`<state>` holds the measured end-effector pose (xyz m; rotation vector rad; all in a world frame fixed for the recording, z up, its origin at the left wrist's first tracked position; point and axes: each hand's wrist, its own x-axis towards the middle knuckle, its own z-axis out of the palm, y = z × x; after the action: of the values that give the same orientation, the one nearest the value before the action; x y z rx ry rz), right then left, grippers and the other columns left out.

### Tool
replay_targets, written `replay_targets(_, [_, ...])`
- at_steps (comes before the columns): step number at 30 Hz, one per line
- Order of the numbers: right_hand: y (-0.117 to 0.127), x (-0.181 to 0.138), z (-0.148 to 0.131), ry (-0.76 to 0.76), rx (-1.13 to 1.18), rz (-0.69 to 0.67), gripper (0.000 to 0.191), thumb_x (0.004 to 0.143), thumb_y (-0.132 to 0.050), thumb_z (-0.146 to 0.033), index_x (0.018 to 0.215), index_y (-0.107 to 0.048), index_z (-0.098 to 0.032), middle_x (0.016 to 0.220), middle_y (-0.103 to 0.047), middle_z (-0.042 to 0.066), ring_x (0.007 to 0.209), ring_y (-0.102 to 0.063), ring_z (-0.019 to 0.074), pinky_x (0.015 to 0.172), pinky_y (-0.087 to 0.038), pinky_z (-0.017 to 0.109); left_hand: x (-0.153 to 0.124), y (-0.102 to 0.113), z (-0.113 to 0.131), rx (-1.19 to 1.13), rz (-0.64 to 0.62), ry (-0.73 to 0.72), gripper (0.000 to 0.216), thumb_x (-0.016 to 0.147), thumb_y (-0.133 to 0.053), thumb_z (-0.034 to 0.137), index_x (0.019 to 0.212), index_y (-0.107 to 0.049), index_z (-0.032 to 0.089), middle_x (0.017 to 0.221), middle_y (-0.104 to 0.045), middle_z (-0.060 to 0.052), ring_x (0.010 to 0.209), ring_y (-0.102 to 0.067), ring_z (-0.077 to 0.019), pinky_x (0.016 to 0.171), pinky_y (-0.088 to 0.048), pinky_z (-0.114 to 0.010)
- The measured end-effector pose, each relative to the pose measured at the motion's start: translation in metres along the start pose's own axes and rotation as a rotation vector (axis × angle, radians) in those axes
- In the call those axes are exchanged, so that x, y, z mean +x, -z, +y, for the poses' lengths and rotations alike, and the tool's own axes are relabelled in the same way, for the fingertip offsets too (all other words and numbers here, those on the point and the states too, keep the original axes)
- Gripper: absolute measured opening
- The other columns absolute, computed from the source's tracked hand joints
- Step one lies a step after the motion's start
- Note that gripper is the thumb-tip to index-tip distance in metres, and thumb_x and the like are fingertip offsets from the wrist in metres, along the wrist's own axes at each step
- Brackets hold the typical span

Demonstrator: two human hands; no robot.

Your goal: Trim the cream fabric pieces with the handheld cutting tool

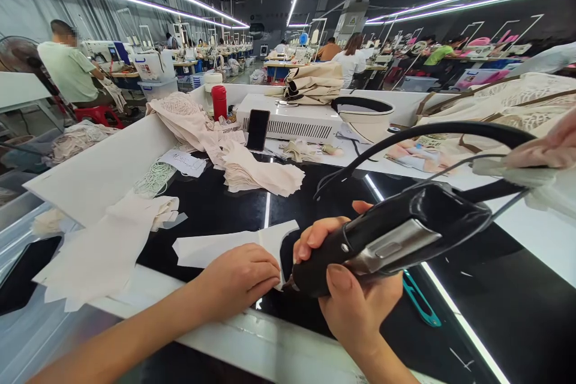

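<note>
The right hand [355, 300] is clamped round the grip of a black hand tool [391, 237], thumb on the near side and fingers wrapped over the far side, the wrist coming up from the near edge. The tool lies tilted, its blunt nose down and to the left, just beside the left hand [238, 279]. That hand rests knuckles up with its fingers curled under on the right end of a white fabric piece [211, 247]; whether it pinches the cloth cannot be told. The left forearm stretches in from the near left. The two hands are close but not touching.

The fabric piece lies flat on the black surface [216, 204], near its front edge. A thick black hose [427, 132] arches from the tool's rear toward the far right. Teal snips [420, 303] lie right of the right hand.

Farther back sit a stack of cut pieces [261, 174], a dark phone [258, 129] leaning on a white box [292, 120], and a red flask [219, 102]. At the right edge another person's hand [549, 147] holds pale cloth.
</note>
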<state>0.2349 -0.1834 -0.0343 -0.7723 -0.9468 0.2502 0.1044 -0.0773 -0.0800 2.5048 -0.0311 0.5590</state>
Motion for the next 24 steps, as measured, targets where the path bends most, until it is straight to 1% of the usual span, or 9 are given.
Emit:
replay_targets(2, [0.000, 0.000, 0.000, -0.006, -0.006, 0.003, 0.052, 0.087, -0.081, -0.040, 0.132, -0.055, -0.032, 0.082, -0.064, -0.002, 0.062, -0.062, 0.0153, 0.051, -0.054, 0.029, 0.002, 0.000, 0.000, 0.011, -0.010, 0.014, 0.020, 0.107, -0.052, 0.017, 0.099, -0.071, 0.016, 0.104, -0.074, -0.006, 0.098, -0.067, -0.0191, 0.090, -0.053, -0.029])
replay_targets(7, [0.000, 0.000, 0.000, 0.003, -0.002, -0.003, 0.052, 0.089, -0.080, -0.036, 0.133, -0.055, -0.031, 0.083, -0.065, -0.002, 0.063, -0.061, 0.0156, 0.054, -0.055, 0.030, 0.006, -0.004, 0.001, 0.101, -0.050, 0.053, 0.007, 0.101, -0.063, 0.013, 0.097, -0.069, 0.015, 0.101, -0.073, -0.005, 0.096, -0.067, -0.0201, 0.088, -0.054, -0.031])
replay_targets(9, [0.000, 0.000, 0.000, -0.004, 0.004, -0.004, 0.051, 0.089, -0.080, -0.035, 0.133, -0.055, -0.032, 0.083, -0.065, -0.002, 0.063, -0.061, 0.0156, 0.055, -0.055, 0.031, 0.006, -0.006, 0.001, 0.134, -0.032, 0.072, 0.004, 0.098, -0.067, 0.010, 0.097, -0.068, 0.015, 0.102, -0.072, -0.005, 0.096, -0.066, -0.0204, 0.088, -0.054, -0.031])
replay_targets(11, [0.000, 0.000, 0.000, -0.008, 0.012, -0.003, 0.051, 0.089, -0.080, -0.035, 0.133, -0.055, -0.032, 0.083, -0.066, -0.002, 0.063, -0.061, 0.0156, 0.054, -0.055, 0.031, 0.006, -0.008, 0.002, 0.159, 0.004, 0.068, 0.008, 0.095, -0.069, 0.008, 0.098, -0.068, 0.015, 0.104, -0.070, -0.005, 0.097, -0.065, -0.0205, 0.089, -0.053, -0.031])
replay_targets(13, [0.000, -0.001, 0.000, -0.010, 0.021, 0.000, 0.051, 0.088, -0.081, -0.035, 0.133, -0.056, -0.032, 0.083, -0.066, -0.002, 0.063, -0.061, 0.0153, 0.054, -0.055, 0.030, 0.006, -0.008, 0.003, 0.177, 0.022, 0.036, 0.009, 0.096, -0.069, 0.008, 0.101, -0.068, 0.015, 0.105, -0.069, -0.005, 0.097, -0.064, -0.0202, 0.090, -0.053, -0.031])
replay_targets(14, [0.000, -0.001, 0.000, -0.010, 0.024, 0.004, 0.052, 0.088, -0.081, -0.035, 0.133, -0.056, -0.032, 0.083, -0.066, -0.002, 0.063, -0.061, 0.0151, 0.054, -0.055, 0.030, 0.006, -0.008, 0.003, 0.180, 0.012, 0.016, 0.009, 0.097, -0.067, 0.008, 0.102, -0.068, 0.015, 0.103, -0.069, -0.005, 0.095, -0.064, -0.0199, 0.089, -0.053, -0.031])
replay_targets(18, [0.001, -0.001, 0.000, -0.010, 0.018, 0.012, 0.053, 0.087, -0.081, -0.036, 0.133, -0.056, -0.032, 0.084, -0.065, -0.002, 0.062, -0.061, 0.0148, 0.053, -0.054, 0.030, 0.005, -0.007, 0.002, 0.183, -0.068, -0.025, 0.010, 0.100, -0.061, 0.006, 0.100, -0.067, 0.014, 0.095, -0.070, -0.004, 0.090, -0.065, -0.0184, 0.085, -0.052, -0.029])
replay_targets(21, [0.001, -0.001, 0.000, -0.003, -0.002, 0.017, 0.054, 0.086, -0.082, -0.038, 0.132, -0.055, -0.031, 0.083, -0.065, -0.002, 0.062, -0.061, 0.0157, 0.052, -0.054, 0.031, 0.000, -0.006, -0.002, 0.202, -0.085, -0.050, 0.014, 0.103, -0.056, 0.008, 0.100, -0.067, 0.015, 0.098, -0.071, -0.005, 0.091, -0.066, -0.0181, 0.084, -0.053, -0.029])
replay_targets(24, [0.000, 0.000, -0.001, -0.013, -0.011, 0.021, 0.054, 0.086, -0.082, -0.039, 0.132, -0.054, -0.031, 0.082, -0.064, -0.002, 0.061, -0.062, 0.0164, 0.050, -0.054, 0.031, -0.006, -0.006, -0.006, 0.231, -0.066, -0.105, 0.016, 0.106, -0.052, 0.011, 0.104, -0.068, 0.016, 0.103, -0.071, -0.006, 0.093, -0.067, -0.0179, 0.087, -0.055, -0.030])
